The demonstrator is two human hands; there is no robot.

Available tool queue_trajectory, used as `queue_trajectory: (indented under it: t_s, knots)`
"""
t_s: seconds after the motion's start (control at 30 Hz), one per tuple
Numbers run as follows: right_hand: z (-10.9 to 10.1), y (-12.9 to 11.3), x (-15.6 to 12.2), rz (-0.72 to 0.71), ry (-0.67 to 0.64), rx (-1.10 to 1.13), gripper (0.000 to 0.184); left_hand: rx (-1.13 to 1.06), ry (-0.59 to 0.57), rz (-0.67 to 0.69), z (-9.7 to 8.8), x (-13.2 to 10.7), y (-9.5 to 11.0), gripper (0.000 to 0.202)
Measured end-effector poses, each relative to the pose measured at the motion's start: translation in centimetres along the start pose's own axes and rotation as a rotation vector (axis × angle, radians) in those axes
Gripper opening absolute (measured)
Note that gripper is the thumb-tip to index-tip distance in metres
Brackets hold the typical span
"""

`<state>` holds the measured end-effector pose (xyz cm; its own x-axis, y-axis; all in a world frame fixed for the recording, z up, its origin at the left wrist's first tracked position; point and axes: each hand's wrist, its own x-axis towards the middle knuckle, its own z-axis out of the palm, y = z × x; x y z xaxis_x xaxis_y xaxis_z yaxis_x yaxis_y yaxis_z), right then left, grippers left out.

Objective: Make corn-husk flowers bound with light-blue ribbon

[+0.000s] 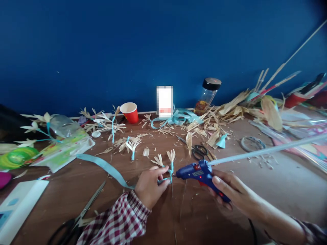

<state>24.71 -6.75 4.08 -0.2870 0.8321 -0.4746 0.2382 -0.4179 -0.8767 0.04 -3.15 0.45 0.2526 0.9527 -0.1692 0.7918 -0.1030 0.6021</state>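
Observation:
Between the thumb and fingers of my left hand (150, 185) is a small corn-husk flower stem (171, 167), wrapped in light blue ribbon and topped with pale frayed husk. A length of the same blue ribbon (107, 170) trails leftward from that hand over the table. My right hand (230, 190) grips a blue hot glue gun (194, 171) by its handle, with a red light lit on its side. A long translucent glue stick (255, 153) sticks out of the back. The gun's nozzle is beside the wrapped stem; whether it touches is hard to tell.
Large scissors (87, 204) lie at lower left, smaller scissors (199, 149) beyond the glue gun. Along the blue wall stand a red paper cup (131, 115) and a black-lidded jar (208, 97). Husk scraps (217, 129) and finished-looking husk flowers (133, 144) litter the brown table (148, 221).

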Motion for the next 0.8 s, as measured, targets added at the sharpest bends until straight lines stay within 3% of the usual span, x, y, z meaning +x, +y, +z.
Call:
queue_trajectory:
  t_s: [0.47, 0.8]
  knots:
    - [0.7, 0.4, 0.6, 0.0, -0.006, -0.085, 0.037, -0.007, -0.058, -0.012, -0.8, -0.2, 0.6, 0.04]
    - [0.3, -1.6, 0.0, -0.152, 0.029, -0.462, 0.028, -0.051, -0.091, 0.045, -1.2, -0.3, 0.3, 0.044]
